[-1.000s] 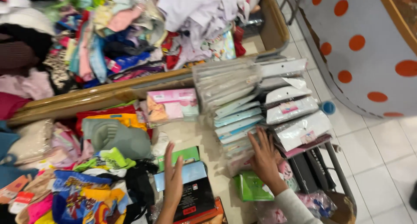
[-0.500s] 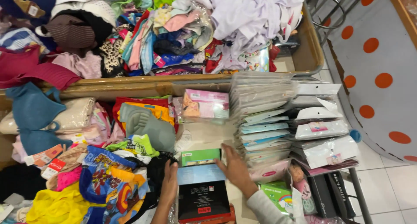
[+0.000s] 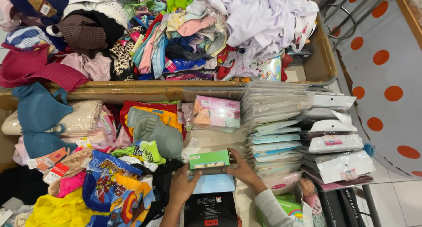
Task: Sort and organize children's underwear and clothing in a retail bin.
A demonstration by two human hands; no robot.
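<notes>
My left hand (image 3: 182, 186) and my right hand (image 3: 243, 170) grip a small green box (image 3: 209, 159) from either side, just above the cardboard floor of the bin. Under the box lies a light blue flat pack (image 3: 214, 183), and below that a black box (image 3: 211, 210). A pink packaged item (image 3: 215, 112) stands behind the green box. To the right leans a row of clear flat packets (image 3: 272, 121).
Loose clothing fills the left of the bin (image 3: 110, 165) and the upper bin (image 3: 184, 38) beyond a cardboard divider (image 3: 132, 91). White plastic packets (image 3: 336, 141) hang at the right. A green pack (image 3: 288, 205) sits at the bottom right. An orange-dotted wall (image 3: 387, 95) borders the tiled floor.
The view has shifted up and left across the bins. My right hand has left the flat packets and both hands have closed on the green box, now lifted off the blue pack.
</notes>
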